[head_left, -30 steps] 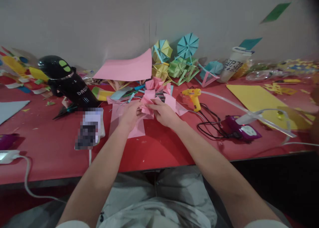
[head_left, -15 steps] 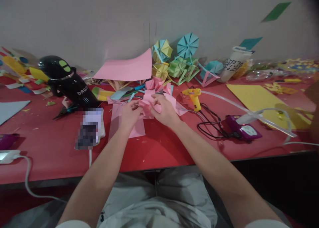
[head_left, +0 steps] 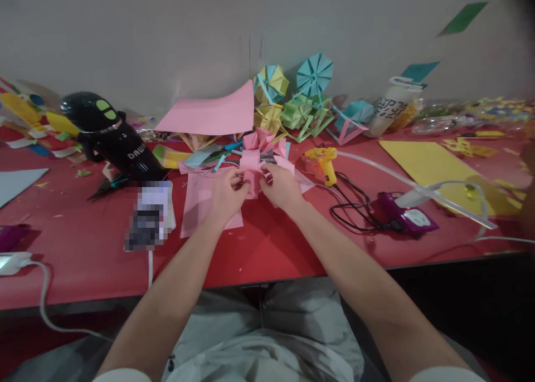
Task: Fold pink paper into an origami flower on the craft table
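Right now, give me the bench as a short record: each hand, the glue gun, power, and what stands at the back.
Left hand: fingers at the left side of a folded pink paper
Right hand: fingers at its right side
Grip: too small to tell exactly
Glue gun: yellow, lying right of the right hand, not held
Power: purple socket block, farther right, white plug in it
Back: folded paper models, blue, yellow and green, near the wall

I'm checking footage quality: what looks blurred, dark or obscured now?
Head view throughout: phone screen pixelated; top right corner dark; folded pink paper between left hand and right hand looks soft; space below table at right nearly black.
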Available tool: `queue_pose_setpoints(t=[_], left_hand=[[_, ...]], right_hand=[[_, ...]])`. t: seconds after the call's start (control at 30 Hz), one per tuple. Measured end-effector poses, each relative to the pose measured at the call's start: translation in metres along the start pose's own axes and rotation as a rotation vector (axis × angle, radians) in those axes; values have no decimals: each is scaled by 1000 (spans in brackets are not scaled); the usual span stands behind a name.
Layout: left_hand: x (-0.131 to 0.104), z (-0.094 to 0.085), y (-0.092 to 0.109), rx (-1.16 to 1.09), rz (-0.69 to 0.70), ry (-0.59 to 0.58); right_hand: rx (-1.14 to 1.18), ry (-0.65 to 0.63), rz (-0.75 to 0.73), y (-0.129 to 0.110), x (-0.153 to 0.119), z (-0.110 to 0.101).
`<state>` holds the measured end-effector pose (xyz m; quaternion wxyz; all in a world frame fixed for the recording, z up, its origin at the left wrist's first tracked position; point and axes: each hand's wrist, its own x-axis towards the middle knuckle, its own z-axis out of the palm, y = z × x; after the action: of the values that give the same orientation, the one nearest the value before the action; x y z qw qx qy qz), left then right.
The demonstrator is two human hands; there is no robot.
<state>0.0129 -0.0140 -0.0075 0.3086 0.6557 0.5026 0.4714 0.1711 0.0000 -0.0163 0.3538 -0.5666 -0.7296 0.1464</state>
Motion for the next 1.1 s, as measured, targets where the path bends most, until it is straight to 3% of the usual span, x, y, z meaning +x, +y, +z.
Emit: queue_pose_setpoints(t=[0.27,0.53,0.67,0.83,0.93,1.1], left_hand=[[-4,5,4,-4,36,-94],[-7,4,7,1,72,-136],[-2,0,7,16,25,-62],[7,-11,-1,-9,-127,70],[10,-13,-7,-23,-248,47],[10,-13,-13,-94,-253,-62]], right_hand=[[-156,-50,27,-6,1,-10],[-83,13,-3,2,2,-6],[-37,14,-55,5,1,-4],[232,-64,-160,1,-3,-3],[337,-142,-182,2,-4,-3],[396,-182,-193,8,-3,-2]])
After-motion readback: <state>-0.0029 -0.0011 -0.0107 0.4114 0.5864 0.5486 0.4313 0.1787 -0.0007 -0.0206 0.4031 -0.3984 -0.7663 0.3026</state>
